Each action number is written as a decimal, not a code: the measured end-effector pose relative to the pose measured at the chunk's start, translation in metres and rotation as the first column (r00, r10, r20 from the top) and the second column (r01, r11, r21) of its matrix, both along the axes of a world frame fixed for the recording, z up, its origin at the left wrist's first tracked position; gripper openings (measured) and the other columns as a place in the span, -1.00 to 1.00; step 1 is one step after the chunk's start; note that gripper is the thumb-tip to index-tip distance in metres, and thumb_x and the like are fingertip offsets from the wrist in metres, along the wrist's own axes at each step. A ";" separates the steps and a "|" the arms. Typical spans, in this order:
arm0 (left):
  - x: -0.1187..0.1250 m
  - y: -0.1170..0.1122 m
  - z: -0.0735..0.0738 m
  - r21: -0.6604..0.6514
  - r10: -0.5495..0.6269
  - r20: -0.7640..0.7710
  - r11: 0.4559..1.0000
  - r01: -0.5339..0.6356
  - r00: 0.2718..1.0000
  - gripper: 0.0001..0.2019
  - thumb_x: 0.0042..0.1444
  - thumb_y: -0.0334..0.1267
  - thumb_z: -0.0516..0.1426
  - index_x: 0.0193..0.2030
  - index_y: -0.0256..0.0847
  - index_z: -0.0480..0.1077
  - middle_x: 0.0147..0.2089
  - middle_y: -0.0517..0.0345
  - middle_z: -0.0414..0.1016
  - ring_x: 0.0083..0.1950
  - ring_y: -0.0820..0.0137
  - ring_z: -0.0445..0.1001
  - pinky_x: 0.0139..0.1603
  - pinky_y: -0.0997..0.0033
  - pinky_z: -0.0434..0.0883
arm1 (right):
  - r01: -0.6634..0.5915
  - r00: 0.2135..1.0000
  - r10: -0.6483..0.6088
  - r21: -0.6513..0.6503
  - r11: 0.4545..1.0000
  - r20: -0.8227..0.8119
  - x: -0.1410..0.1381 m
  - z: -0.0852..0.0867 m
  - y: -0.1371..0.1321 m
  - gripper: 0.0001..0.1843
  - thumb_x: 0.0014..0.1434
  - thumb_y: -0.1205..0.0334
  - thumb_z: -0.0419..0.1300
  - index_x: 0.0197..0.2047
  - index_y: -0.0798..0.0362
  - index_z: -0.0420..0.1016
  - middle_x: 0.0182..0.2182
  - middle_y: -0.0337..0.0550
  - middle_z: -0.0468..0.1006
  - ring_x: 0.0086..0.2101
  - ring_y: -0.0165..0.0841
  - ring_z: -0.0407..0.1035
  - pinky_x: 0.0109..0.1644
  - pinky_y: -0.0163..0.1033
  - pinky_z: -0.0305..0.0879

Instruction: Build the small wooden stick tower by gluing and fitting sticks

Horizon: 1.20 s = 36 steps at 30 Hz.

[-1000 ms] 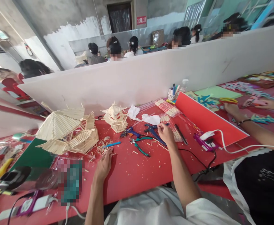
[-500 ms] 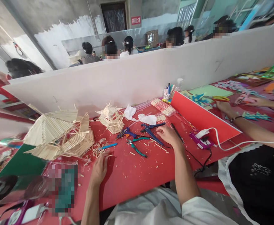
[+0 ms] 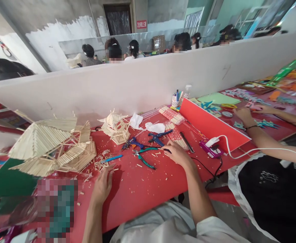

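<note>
My left hand lies palm down on the red table, fingers stretched out towards loose stick scraps and a blue craft knife. My right hand rests further right, fingers curled and pressed together at the tips; what they hold, if anything, is hidden. Its fingertips sit beside green-handled pliers and a blue tool. Just behind it are bundles of thin sticks. A large stick house stands at the left, and a small stick pavilion behind the tools.
A blue glue gun and white tissue lie near the pavilion. A purple power strip with a white cable sits by a red divider board. A neighbour's arm reaches over paper cut-outs at right. A white partition backs the table.
My right hand has drawn back from the stick bundle towards me and now sits by the pliers. My left hand stayed on the table. The view has swung to the right.
</note>
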<state>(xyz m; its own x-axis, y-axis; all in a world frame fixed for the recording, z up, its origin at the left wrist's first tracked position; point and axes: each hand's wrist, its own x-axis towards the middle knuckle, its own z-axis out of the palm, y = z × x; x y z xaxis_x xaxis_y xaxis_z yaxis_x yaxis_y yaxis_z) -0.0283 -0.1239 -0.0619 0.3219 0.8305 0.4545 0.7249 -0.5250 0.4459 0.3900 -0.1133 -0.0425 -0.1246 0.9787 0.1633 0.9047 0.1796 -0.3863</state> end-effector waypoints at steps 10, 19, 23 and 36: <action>0.002 -0.001 0.004 0.041 -0.050 -0.026 0.998 0.051 0.998 -0.77 0.40 -0.26 -0.05 0.10 -0.11 0.34 0.02 0.03 0.60 0.05 0.27 0.60 0.03 0.27 0.54 | 0.292 0.941 -0.255 -0.149 0.945 0.225 0.032 0.025 0.058 -0.71 0.35 0.31 0.07 0.05 0.04 0.53 0.03 0.08 0.56 0.04 -0.16 0.43 0.07 -0.19 0.27; 0.001 0.001 0.002 0.034 -0.072 -0.028 0.997 0.073 0.997 -0.80 0.41 -0.25 -0.07 0.05 -0.11 0.32 0.02 0.03 0.60 0.01 0.27 0.61 0.01 0.28 0.54 | 0.407 0.890 -0.346 -0.180 0.895 0.296 0.021 0.015 0.064 -0.59 0.31 0.09 0.18 0.12 0.17 0.48 0.13 0.26 0.49 0.13 -0.03 0.38 0.10 -0.10 0.31; 0.004 0.002 0.002 -0.017 -0.088 -0.032 0.996 0.087 0.996 -0.79 0.41 -0.22 -0.08 0.03 -0.10 0.33 0.02 0.04 0.61 0.03 0.26 0.61 0.04 0.26 0.53 | 0.412 0.884 -0.351 -0.159 0.897 0.310 0.016 0.015 0.063 -0.64 0.30 0.13 0.17 0.06 0.17 0.53 0.05 0.28 0.55 0.07 -0.02 0.44 0.05 -0.08 0.36; 0.006 0.002 0.001 -0.085 -0.089 0.015 0.992 0.090 0.996 -0.79 0.39 -0.22 -0.05 0.04 -0.11 0.34 0.05 -0.02 0.61 0.04 0.23 0.61 0.04 0.24 0.55 | 0.474 0.868 -0.426 -0.168 0.864 0.255 0.023 0.007 0.078 -0.61 0.34 0.24 0.07 0.13 0.26 0.47 0.10 0.35 0.48 0.14 0.01 0.38 0.04 -0.10 0.34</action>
<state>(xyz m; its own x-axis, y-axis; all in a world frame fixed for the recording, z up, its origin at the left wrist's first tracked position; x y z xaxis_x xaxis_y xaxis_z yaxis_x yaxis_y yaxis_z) -0.0227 -0.1221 -0.0606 0.3923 0.8345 0.3870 0.6713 -0.5473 0.4998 0.4135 -0.0357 -0.0350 0.3314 0.9426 -0.0407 0.9279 -0.3335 -0.1669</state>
